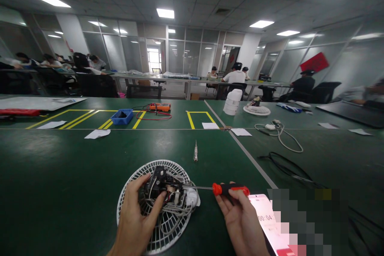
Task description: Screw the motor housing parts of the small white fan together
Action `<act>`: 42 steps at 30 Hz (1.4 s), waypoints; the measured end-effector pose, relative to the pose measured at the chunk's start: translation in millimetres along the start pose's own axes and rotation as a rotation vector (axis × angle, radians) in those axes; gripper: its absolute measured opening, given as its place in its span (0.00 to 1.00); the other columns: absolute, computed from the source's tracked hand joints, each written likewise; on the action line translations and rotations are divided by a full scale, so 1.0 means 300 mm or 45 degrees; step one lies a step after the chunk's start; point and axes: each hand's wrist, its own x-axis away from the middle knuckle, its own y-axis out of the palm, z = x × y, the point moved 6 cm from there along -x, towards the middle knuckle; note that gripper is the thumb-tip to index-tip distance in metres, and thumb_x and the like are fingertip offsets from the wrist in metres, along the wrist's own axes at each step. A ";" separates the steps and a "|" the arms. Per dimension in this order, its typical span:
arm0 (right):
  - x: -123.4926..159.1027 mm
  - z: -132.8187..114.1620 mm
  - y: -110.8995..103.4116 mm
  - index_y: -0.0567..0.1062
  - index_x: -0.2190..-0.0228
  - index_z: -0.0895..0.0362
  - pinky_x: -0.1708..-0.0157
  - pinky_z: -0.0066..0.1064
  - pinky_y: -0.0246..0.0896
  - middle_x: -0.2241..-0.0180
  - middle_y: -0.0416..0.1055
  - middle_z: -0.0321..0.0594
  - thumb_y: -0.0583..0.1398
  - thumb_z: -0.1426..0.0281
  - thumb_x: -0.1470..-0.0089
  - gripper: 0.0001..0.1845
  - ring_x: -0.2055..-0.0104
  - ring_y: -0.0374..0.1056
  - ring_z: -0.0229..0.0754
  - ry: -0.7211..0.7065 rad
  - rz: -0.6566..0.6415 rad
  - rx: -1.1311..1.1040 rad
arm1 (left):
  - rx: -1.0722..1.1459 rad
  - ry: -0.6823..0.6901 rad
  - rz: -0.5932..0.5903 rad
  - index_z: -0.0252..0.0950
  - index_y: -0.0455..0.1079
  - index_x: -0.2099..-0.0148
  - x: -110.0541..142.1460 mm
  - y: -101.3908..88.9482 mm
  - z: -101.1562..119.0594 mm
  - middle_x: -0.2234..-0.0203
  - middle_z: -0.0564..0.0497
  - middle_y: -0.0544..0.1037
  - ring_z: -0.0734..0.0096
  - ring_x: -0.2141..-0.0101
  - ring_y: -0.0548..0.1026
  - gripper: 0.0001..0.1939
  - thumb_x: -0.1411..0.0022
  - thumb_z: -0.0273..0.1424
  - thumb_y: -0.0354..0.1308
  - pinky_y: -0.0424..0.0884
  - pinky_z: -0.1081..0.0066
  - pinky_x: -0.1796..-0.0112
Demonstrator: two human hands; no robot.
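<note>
A white round fan grille (132, 184) lies on the green table (60, 176) in front of me. On it rests a small black motor unit (162, 186) with grey wires and a white part. My left hand (138, 216) is closed round that motor unit, thumb and fingers pinching its sides. My right hand (240, 216) grips the red and black handle of a screwdriver (229, 189). The screwdriver's shaft points left, and its tip reaches into the motor unit.
A small tester screwdriver (195, 152) lies beyond the grille. A phone with a timer (267, 220) lies by my right hand. Black cable (288, 166), white cable (282, 134), another fan grille (256, 110), blue tray (122, 117) and orange meter (160, 107) lie farther off. People sit at distant tables.
</note>
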 end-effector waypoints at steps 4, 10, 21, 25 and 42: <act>0.001 0.000 -0.004 0.73 0.74 0.55 0.61 0.38 0.78 0.72 0.77 0.32 0.78 0.71 0.76 0.25 0.67 0.77 0.44 -0.016 -0.005 -0.001 | -0.007 0.003 -0.008 0.44 0.62 0.41 0.002 -0.002 0.002 0.53 0.48 0.74 0.59 0.53 0.75 0.26 0.36 0.46 0.61 0.76 0.57 0.52; 0.009 -0.002 0.004 0.74 0.57 0.51 0.71 0.33 0.77 0.72 0.77 0.30 0.80 0.68 0.71 0.37 0.73 0.75 0.41 -0.042 0.008 0.100 | -0.002 0.009 -0.007 0.43 0.62 0.40 -0.006 -0.006 0.008 0.53 0.48 0.74 0.60 0.53 0.77 0.27 0.36 0.46 0.61 0.78 0.59 0.53; -0.001 -0.011 0.011 0.76 0.63 0.56 0.60 0.36 0.78 0.62 0.79 0.37 0.76 0.70 0.69 0.27 0.61 0.77 0.45 -0.051 -0.004 0.019 | 0.029 -0.019 -0.027 0.43 0.61 0.39 -0.001 -0.003 0.004 0.52 0.47 0.74 0.58 0.52 0.76 0.27 0.36 0.45 0.62 0.77 0.56 0.51; 0.004 0.000 0.011 0.75 0.56 0.54 0.72 0.31 0.75 0.73 0.76 0.30 0.78 0.65 0.64 0.33 0.75 0.72 0.39 -0.018 -0.020 0.142 | 0.031 -0.033 -0.027 0.43 0.62 0.39 0.000 -0.005 0.001 0.52 0.47 0.74 0.58 0.52 0.76 0.28 0.36 0.46 0.62 0.77 0.57 0.53; -0.003 -0.036 0.012 0.76 0.61 0.54 0.64 0.37 0.76 0.66 0.78 0.35 0.75 0.62 0.66 0.28 0.63 0.78 0.48 -0.088 0.032 0.126 | 0.039 -0.017 -0.032 0.43 0.62 0.40 -0.001 0.000 0.003 0.53 0.48 0.73 0.60 0.53 0.76 0.26 0.36 0.45 0.62 0.76 0.59 0.53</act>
